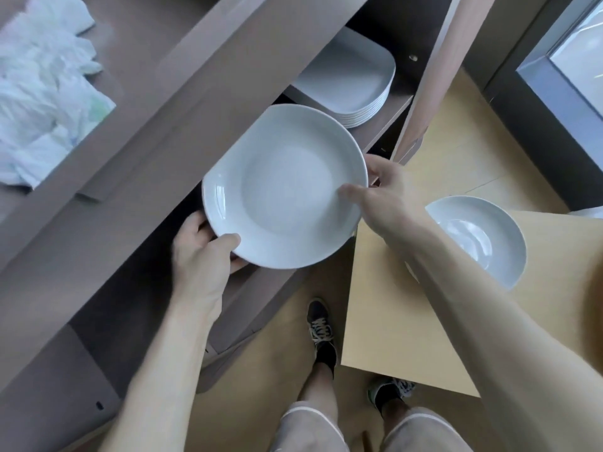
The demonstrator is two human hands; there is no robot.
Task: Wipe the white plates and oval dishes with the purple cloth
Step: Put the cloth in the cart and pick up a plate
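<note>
Left hand [199,256] and right hand [382,188] in pinch grip on white plate [284,187] rim, before brown cabinet [195,76], over tan floor [254,370].

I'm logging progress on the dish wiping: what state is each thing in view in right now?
left hand: grips the plate's left rim.
right hand: grips the plate's right rim.
held plate: lifted, face up, in both hands.
stacked dishes: piled on the cabinet shelf.
cabinet door: open.
bowl: upright on the wooden table, untouched.
purple cloth: not in view.
</note>
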